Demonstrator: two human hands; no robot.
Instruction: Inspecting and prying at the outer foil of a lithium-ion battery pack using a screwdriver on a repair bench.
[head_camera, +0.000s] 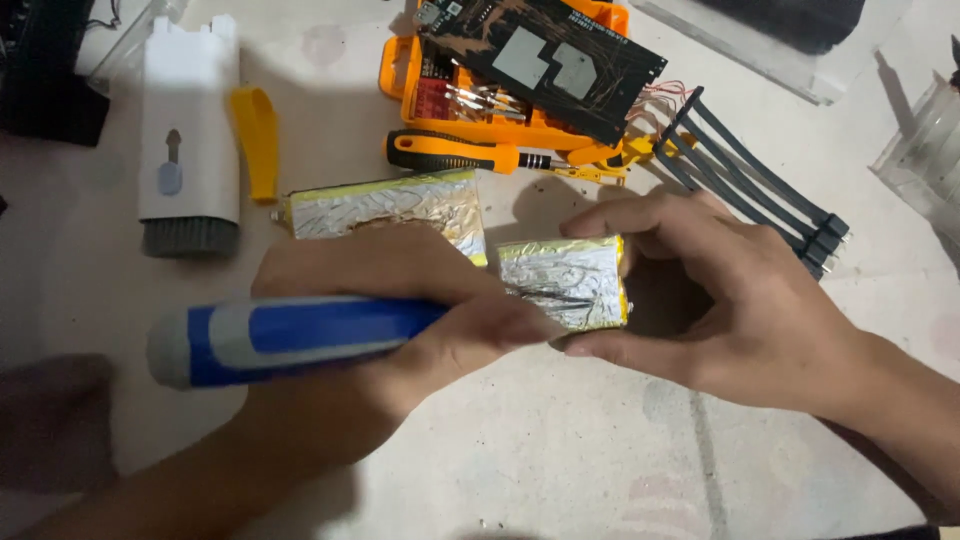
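My left hand (400, 300) grips a blue and grey screwdriver handle (290, 335), its tip pressed against a small silver foil pack (565, 280) with yellow edges. My right hand (720, 300) pinches that pack between thumb below and fingers above, holding it just above the pale table (560, 450). A second, larger foil pack (390, 210) lies flat behind my left hand, partly hidden by it.
An orange tool case (500, 120) with a dark circuit board (545, 60) on it sits at the back. In front lies an orange-handled screwdriver (450, 153). Dark cables (750, 180) fan out on the right. A white brush tool (188, 130) and yellow pry piece (258, 140) lie left.
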